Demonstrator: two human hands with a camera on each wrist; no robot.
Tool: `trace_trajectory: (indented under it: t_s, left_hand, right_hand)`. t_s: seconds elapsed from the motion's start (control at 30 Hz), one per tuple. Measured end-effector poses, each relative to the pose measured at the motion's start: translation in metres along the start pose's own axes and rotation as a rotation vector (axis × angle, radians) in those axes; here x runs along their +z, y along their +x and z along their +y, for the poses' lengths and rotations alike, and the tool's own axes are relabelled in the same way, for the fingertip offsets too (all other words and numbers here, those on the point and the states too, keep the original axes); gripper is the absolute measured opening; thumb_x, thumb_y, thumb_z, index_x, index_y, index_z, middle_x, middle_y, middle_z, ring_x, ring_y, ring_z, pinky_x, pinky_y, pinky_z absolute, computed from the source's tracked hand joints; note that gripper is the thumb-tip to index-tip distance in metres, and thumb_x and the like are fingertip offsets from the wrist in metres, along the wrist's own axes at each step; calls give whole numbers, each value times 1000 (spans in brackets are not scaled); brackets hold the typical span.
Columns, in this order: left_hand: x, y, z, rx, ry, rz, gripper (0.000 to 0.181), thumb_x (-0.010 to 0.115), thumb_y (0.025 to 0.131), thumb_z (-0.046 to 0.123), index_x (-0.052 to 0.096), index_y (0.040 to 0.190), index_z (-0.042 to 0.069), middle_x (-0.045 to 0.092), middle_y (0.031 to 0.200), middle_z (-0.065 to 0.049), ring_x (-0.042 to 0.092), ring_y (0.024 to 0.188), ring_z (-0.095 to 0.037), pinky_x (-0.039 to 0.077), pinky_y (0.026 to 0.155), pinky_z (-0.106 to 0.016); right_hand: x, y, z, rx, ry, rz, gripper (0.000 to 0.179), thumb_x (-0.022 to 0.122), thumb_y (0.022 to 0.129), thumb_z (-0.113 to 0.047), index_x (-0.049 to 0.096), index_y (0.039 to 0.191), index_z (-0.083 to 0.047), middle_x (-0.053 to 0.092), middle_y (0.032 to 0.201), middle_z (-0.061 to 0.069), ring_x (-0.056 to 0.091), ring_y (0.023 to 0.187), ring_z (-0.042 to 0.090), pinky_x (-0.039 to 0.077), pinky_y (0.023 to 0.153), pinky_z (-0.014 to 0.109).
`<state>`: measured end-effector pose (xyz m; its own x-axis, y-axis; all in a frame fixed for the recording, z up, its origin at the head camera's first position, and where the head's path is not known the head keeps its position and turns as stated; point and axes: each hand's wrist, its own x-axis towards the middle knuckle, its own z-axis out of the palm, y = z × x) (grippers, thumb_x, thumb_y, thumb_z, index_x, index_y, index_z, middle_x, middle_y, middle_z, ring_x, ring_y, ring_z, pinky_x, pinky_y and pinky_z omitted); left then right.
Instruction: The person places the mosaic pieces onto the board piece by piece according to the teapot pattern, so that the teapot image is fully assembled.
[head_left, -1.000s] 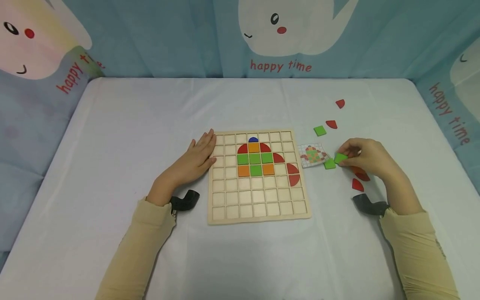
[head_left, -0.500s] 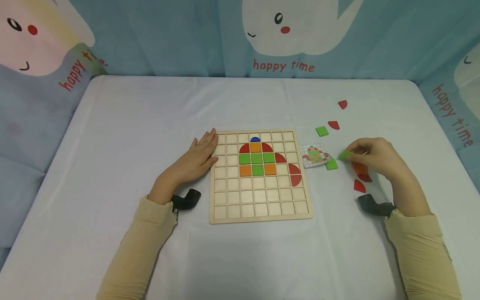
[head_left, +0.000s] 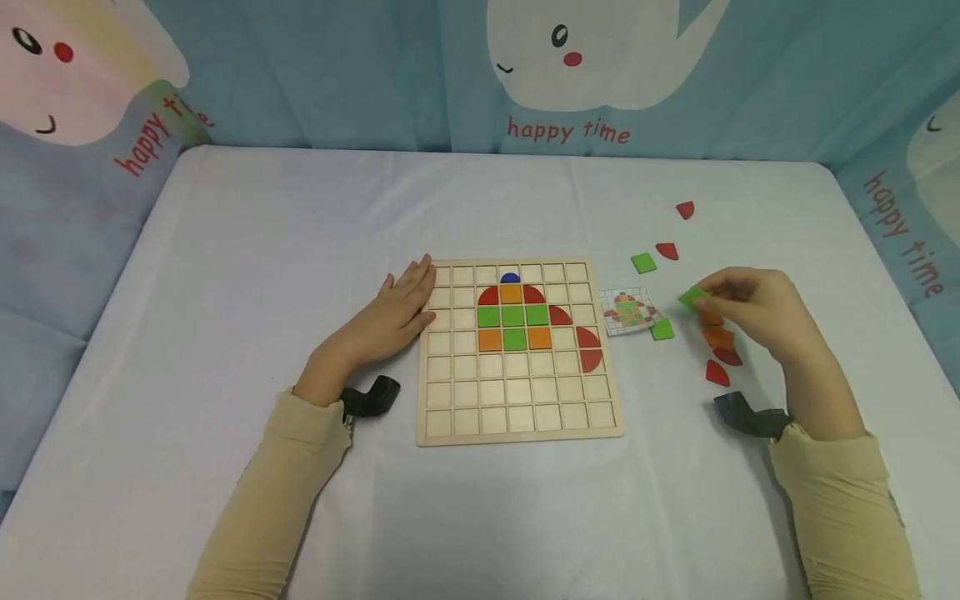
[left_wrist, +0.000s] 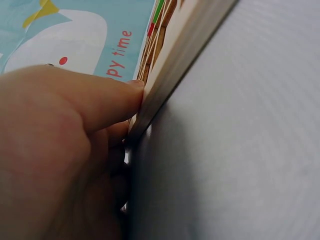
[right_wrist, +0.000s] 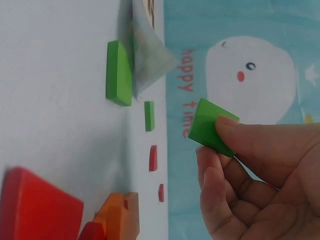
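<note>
I hold one green tile in my right hand, seemingly lifted clear of the bench. That grip is closed to the tile's thickness, thumb on one face and fingertips behind, which I judge leaves most of the square free for setting down. Just beneath are the orange tiles, with a red piece nearer me. The picture card lies between them and the board, probably so I can glance at it. Coloured pieces sit in the board's upper squares. My left hand grasps nothing; its fingers lie straight along the board's left edge, thumb touching, likely to keep it from sliding.
</note>
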<state>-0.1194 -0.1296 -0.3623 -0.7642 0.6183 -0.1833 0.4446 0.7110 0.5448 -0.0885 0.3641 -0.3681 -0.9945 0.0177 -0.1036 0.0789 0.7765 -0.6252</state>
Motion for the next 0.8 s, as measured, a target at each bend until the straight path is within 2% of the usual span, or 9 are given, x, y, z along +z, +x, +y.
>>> trace_trajectory:
  t_s: [0.1,0.17,0.23,0.43,0.7,0.8]
  left_hand:
    - [0,-1,0,3,-3,1,63,40,102,20,6,148,-5,-4,156,-17,-4,143,-30,-4,113,-49]
    - [-1,-1,1,2,-3,1,62,40,102,20,6,148,-6,-4,156,-18,-4,143,-30,-4,113,-49]
    - [-1,-2,0,-1,-2,0,62,40,103,20,5,148,-6,-5,156,-17,-4,143,-30,-4,113,-49]
    - [-1,-1,-1,-4,-5,-1,63,39,103,21,4,149,-4,-6,156,-16,-5,143,-29,-5,113,-48]
    - [0,-1,-1,-6,2,0,63,39,103,21,5,149,-4,-5,156,-16,-5,143,-28,-5,113,-48]
    - [0,0,0,-5,2,1,63,39,103,22,5,149,-4,-5,156,-16,-5,143,-28,-5,113,-48]
  right_hand:
    - [5,7,17,-2,-9,19,30,66,86,-44,67,103,-19,68,90,3,60,77,18,49,63,16]
    - [6,7,15,-8,-1,21,30,67,86,-43,67,104,-19,67,91,3,61,76,18,49,63,15]
    - [4,1,-3,-2,16,21,29,67,87,-39,67,104,-15,67,90,4,61,75,16,49,62,14]
    - [-4,-24,-79,-19,70,-28,24,67,89,-17,66,104,2,66,91,10,59,74,17,49,62,16]
    - [12,-24,-115,-96,81,-97,20,69,87,-8,67,103,4,66,91,14,59,74,14,46,63,14]
    - [20,-23,-126,-91,110,-140,22,71,85,-9,67,103,4,65,91,12,58,74,11,48,62,17]
